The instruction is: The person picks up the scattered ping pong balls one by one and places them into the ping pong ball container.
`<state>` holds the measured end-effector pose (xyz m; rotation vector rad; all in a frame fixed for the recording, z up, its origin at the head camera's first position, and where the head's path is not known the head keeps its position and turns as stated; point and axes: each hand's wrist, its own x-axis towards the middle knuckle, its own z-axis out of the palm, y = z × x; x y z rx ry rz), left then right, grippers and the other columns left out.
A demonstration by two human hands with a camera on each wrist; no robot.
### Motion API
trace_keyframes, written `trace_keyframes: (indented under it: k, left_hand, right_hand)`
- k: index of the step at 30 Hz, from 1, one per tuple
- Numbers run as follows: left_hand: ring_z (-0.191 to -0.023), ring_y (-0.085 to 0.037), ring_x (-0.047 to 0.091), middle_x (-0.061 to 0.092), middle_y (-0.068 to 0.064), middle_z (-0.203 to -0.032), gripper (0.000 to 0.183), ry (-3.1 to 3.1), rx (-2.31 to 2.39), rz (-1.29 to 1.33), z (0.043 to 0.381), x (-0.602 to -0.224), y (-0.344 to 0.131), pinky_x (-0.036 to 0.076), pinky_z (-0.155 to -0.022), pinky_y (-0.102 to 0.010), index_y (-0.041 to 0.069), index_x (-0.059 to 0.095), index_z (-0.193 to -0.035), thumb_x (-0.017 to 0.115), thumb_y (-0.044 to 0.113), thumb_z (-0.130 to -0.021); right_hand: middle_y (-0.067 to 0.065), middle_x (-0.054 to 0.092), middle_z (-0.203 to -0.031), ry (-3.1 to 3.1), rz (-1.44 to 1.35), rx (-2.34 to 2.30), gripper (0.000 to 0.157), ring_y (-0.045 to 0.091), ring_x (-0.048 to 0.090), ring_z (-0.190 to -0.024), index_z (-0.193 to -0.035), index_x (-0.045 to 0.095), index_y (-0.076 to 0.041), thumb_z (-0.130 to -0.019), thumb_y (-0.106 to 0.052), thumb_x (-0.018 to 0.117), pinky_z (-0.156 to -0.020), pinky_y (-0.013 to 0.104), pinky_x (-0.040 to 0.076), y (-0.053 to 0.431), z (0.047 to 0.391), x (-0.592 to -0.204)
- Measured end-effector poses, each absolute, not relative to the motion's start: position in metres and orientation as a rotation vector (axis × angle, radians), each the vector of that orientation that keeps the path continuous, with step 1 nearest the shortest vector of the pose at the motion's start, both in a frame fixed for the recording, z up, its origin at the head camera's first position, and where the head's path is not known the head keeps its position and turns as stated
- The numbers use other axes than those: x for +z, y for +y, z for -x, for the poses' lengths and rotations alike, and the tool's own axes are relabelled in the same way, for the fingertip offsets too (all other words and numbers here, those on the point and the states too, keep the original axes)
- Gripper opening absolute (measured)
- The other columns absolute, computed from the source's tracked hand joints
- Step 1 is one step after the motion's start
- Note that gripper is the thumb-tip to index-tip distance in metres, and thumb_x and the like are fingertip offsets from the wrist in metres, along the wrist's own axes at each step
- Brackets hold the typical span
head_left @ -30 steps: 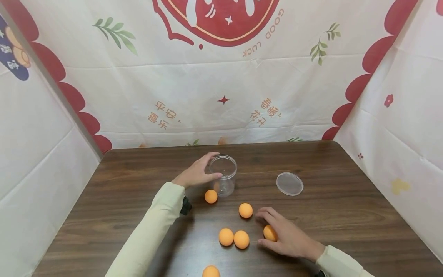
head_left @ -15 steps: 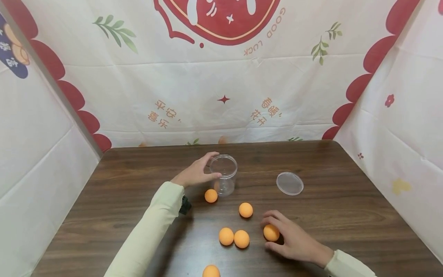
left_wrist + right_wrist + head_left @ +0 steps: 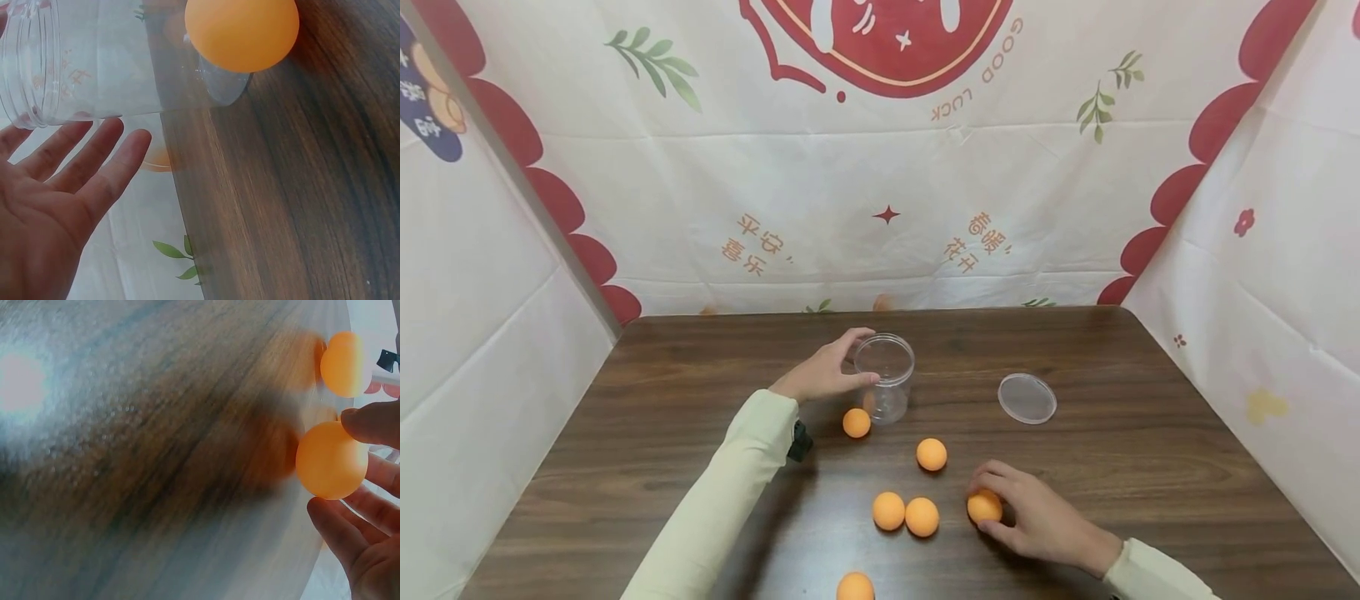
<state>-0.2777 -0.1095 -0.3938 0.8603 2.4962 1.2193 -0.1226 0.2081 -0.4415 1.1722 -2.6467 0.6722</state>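
Observation:
A clear plastic jar (image 3: 889, 396) stands upright and uncapped toward the back of the wooden table. My left hand (image 3: 829, 371) holds it near the rim, thumb in front and fingers behind; those fingers (image 3: 94, 169) lie along its wall in the left wrist view. One orange ping-pong ball (image 3: 857, 423) lies close by the jar's base. At the right front, my right hand (image 3: 1037, 517) pinches another ping-pong ball (image 3: 331, 460) between thumb and fingertips, low at the tabletop.
Loose ping-pong balls lie mid-table: one ball (image 3: 932, 455) alone, a touching pair (image 3: 889, 511), and another ball (image 3: 855, 587) at the bottom edge of the view. A clear round lid (image 3: 1027, 398) lies flat at right. Printed cloth (image 3: 880, 167) walls the back and sides.
My right hand shifted slightly right, then its thumb and fingers came together on the ball there. The left hand and jar have stayed in place.

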Motion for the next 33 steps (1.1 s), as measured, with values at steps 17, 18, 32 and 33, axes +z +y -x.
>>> trace_keyframes:
  k: [17, 18, 32, 33]
  left_hand:
    - [-0.125, -0.035, 0.050, 0.047, -0.016, -0.139, 0.070, 2.490, 1.213, -0.849, 0.278, -0.393, -0.109, 0.043, -0.101, -0.046, 0.016, 0.027, -0.146, 0.065, 0.032, -0.091]
    - [-0.124, -0.036, 0.050, 0.048, -0.017, -0.138, 0.069, 2.489, 1.213, -0.849, 0.278, -0.393, -0.109, 0.043, -0.101, -0.046, 0.016, 0.026, -0.147, 0.064, 0.032, -0.091]
    - [-0.120, -0.036, 0.053, 0.049, -0.016, -0.136, 0.070, 2.479, 1.235, -0.854, 0.278, -0.395, -0.109, 0.044, -0.100, -0.048, 0.016, 0.026, -0.147, 0.064, 0.033, -0.091]
    - [-0.120, -0.036, 0.053, 0.049, -0.016, -0.136, 0.070, 2.479, 1.231, -0.851, 0.278, -0.395, -0.109, 0.044, -0.099, -0.047, 0.016, 0.026, -0.147, 0.064, 0.034, -0.091]
  right_hand:
    - [-0.012, 0.056, -0.095, -2.657, -1.191, 0.640, 0.031, -0.001, 0.051, -0.082, -0.097, 0.060, -0.019, -0.072, -0.010, 0.077, -0.068, 0.020, 0.048, 0.207, 0.126, -0.429]
    - [-0.012, 0.055, -0.095, -2.668, -1.182, 0.636, 0.031, -0.001, 0.051, -0.081, -0.097, 0.060, -0.019, -0.073, -0.010, 0.077, -0.067, 0.021, 0.048, 0.207, 0.127, -0.427]
    - [-0.007, 0.059, -0.098, -2.694, -1.052, 0.552, 0.027, 0.001, 0.048, -0.071, -0.099, 0.061, -0.014, -0.077, -0.016, 0.077, -0.062, 0.017, 0.044, 0.205, 0.159, -0.401]
    - [-0.006, 0.059, -0.098, -2.695, -1.047, 0.545, 0.027, 0.001, 0.048, -0.071, -0.099, 0.062, -0.013, -0.078, -0.016, 0.077, -0.062, 0.018, 0.044, 0.205, 0.162, -0.400]
